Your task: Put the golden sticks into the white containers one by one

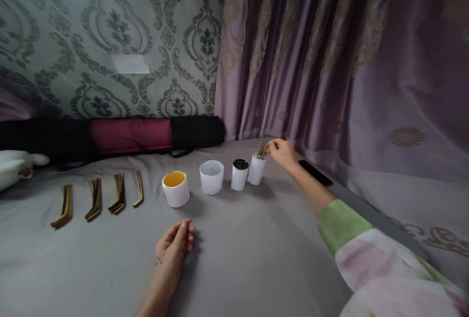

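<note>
My right hand (pixel 281 152) is at the mouth of the rightmost white-wrapped jar (pixel 257 170), fingers pinched at the tips of several gold straws (pixel 262 149) standing in it. Close by on its left stands a white-wrapped can (pixel 239 176) with a dark inside. Further left are a translucent white cup (pixel 211 180) and a white-wrapped cup (pixel 176 192) with a yellow inside. My left hand (pixel 175 241) hovers or rests low over the sheet in front of the cups, fingers curled together, with nothing seen in them.
Gold bent straws lie at the left in bundles, one of them a thin bundle (pixel 138 190). A black and maroon rolled bag (pixel 130 135) lies along the wall. A white plush toy (pixel 16 168) sits at the far left. A black phone (pixel 315 172) lies behind my right forearm, near the curtain (pixel 322 63).
</note>
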{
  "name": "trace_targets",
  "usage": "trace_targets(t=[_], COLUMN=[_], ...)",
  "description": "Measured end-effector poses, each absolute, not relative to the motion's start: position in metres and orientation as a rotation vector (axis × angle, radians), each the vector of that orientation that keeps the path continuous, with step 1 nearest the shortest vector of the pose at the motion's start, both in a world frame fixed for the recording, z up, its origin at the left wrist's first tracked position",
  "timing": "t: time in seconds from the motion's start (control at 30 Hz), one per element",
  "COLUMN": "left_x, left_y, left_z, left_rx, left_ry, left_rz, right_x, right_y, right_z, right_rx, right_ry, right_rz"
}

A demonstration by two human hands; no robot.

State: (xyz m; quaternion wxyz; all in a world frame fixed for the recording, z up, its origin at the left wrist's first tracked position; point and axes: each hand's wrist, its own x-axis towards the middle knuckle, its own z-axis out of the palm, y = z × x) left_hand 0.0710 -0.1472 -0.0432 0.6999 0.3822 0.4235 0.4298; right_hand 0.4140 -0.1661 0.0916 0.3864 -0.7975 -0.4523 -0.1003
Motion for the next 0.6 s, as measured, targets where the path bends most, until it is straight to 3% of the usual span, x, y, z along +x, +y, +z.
trace_targets(t=[0.6], left_x=[0.071], left_y=[-0.148], left_z=[-0.043], left_rx=[0.824], left_ry=[0.938], left_rz=[0.938], right_x=[0.414], right_y=[-0.165], right_z=[0.076], right_rx=[-1.990], right_ry=[-1.108], right_rz=[-0.258])
